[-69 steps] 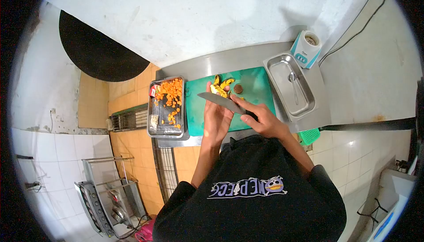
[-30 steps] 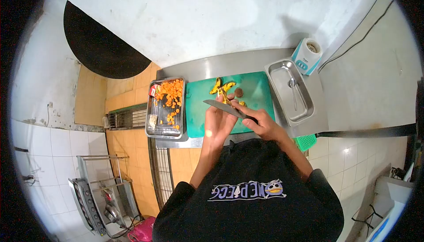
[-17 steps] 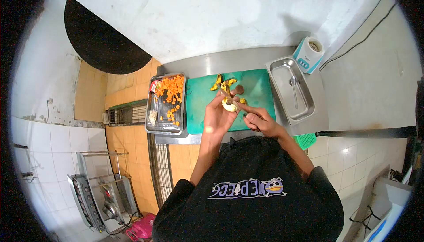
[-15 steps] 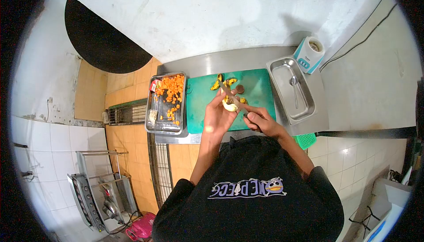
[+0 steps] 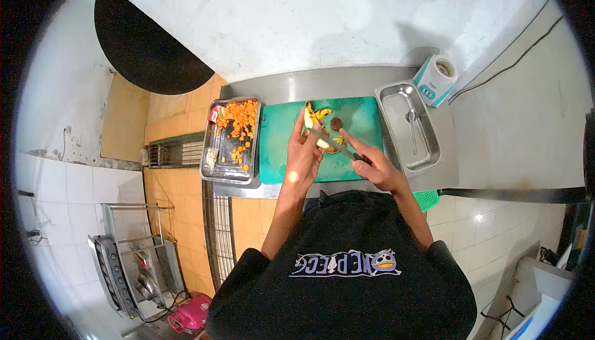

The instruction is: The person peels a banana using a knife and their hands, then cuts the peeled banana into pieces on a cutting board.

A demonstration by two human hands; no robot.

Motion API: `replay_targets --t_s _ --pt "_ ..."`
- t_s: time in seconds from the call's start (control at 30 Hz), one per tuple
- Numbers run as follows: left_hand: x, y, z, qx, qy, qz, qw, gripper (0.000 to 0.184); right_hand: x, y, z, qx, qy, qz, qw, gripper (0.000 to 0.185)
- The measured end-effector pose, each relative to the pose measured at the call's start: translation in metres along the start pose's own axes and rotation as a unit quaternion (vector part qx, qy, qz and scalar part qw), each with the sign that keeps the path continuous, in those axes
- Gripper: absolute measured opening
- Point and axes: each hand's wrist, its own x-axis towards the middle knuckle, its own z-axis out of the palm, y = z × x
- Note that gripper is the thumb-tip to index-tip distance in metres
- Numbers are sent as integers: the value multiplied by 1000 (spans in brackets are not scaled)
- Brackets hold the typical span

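Observation:
My left hand (image 5: pixel 304 157) is closed around a pale, partly peeled banana (image 5: pixel 323 144), low over the green cutting board (image 5: pixel 282 148). My fingers and the blade hide part of it. In my right hand (image 5: pixel 377 167) is a knife (image 5: pixel 334 143) gripped by its dark handle, the blade pointing left across the banana, close to my left fingers. Yellow and black banana peel (image 5: pixel 319 115) lies just beyond my left fingertips. A round brown piece (image 5: pixel 336 123) sits on the board to the right of the peel.
Left of the board stands a metal tray (image 5: pixel 204 154) with chopped orange carrots (image 5: pixel 238 117) and a small pale heap (image 5: pixel 211 157). To the right is a steel pan (image 5: pixel 406 157) holding a spoon (image 5: pixel 414 130). A white and blue appliance (image 5: pixel 435 81) stands behind it by the wall.
The banana and my left hand have tilted, and the knife blade has swung lower across it. My right index finger now stretches out further. The view has shifted slightly.

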Motion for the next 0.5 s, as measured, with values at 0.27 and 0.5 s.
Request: replay_targets --t_s 0.27,0.5 --pt "2 -11 6 -7 32 22 999 66 3 -5 3 -122 -35 29 992 74" --pt "10 -19 2 -14 28 38 999 62 3 -5 6 -148 -39 25 988 71"
